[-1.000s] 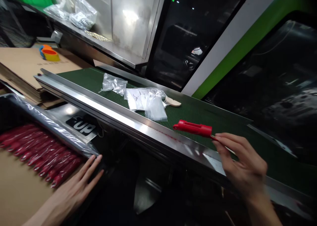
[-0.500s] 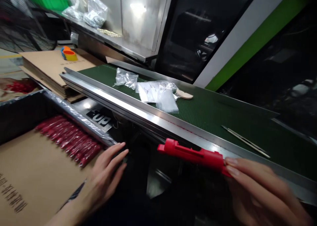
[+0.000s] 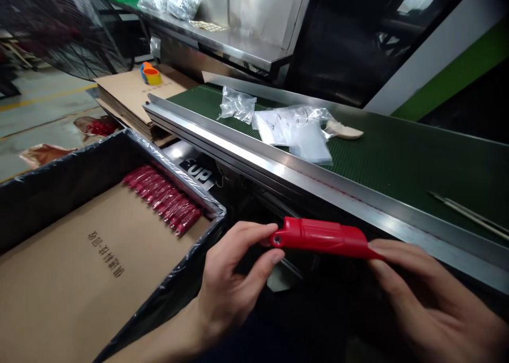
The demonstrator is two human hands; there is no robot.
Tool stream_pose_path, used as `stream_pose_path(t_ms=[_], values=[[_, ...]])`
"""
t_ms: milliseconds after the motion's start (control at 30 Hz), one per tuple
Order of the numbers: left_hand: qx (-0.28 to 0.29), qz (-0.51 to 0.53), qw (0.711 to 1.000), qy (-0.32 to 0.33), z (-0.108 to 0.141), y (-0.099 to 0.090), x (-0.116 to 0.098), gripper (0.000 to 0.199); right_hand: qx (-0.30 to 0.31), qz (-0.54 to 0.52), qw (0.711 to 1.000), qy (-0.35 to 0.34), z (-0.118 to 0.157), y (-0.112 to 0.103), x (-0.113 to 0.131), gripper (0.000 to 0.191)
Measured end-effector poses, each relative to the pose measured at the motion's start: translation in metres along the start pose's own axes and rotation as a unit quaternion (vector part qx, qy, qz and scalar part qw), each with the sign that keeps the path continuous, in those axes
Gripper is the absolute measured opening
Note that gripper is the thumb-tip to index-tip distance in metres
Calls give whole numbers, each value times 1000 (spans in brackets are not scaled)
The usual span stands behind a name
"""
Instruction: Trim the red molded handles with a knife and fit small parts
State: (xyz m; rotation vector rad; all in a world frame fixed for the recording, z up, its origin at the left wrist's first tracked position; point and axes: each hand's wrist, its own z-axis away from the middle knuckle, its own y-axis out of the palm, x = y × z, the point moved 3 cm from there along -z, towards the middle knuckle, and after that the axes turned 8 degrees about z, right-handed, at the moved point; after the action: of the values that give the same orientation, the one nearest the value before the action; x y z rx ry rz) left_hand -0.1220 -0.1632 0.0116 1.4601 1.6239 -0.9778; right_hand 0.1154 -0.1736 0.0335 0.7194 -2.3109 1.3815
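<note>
A red plastic part (image 3: pixel 326 237), long and rounded with a small metal-lined hole at its left end, is held roughly level in front of me. My right hand (image 3: pixel 421 283) pinches its narrow right end between thumb and fingers. At the holed end, the thumb and forefinger of my left hand (image 3: pixel 238 267) close around the tip. Below and left, a box lined with black plastic (image 3: pixel 191 262) holds a row of wrapped red parts (image 3: pixel 163 198) lying side by side on a cardboard sheet (image 3: pixel 71 278).
Beyond the hands runs a green conveyor belt (image 3: pixel 397 161) with a metal side rail (image 3: pixel 278 169). Clear plastic bags (image 3: pixel 310 140) and tweezers (image 3: pixel 469 212) lie on it. A tape roll (image 3: pixel 151 76) rests on stacked cardboard (image 3: pixel 119 90). A fan (image 3: pixel 79 29) stands behind.
The red part has been turned end for end, with its holed end now at the left. My left hand has moved from the box edge to that end. The view has swung left.
</note>
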Motion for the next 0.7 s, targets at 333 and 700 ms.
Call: stream_pose_path(t_ms=[333, 700], values=[[94, -206, 970, 87, -15, -9, 11, 58, 152, -59, 985, 63, -19, 26, -5, 12], [121, -55, 991, -25, -13, -3, 17, 52, 167, 32, 963, -208, -121, 54, 27, 16]])
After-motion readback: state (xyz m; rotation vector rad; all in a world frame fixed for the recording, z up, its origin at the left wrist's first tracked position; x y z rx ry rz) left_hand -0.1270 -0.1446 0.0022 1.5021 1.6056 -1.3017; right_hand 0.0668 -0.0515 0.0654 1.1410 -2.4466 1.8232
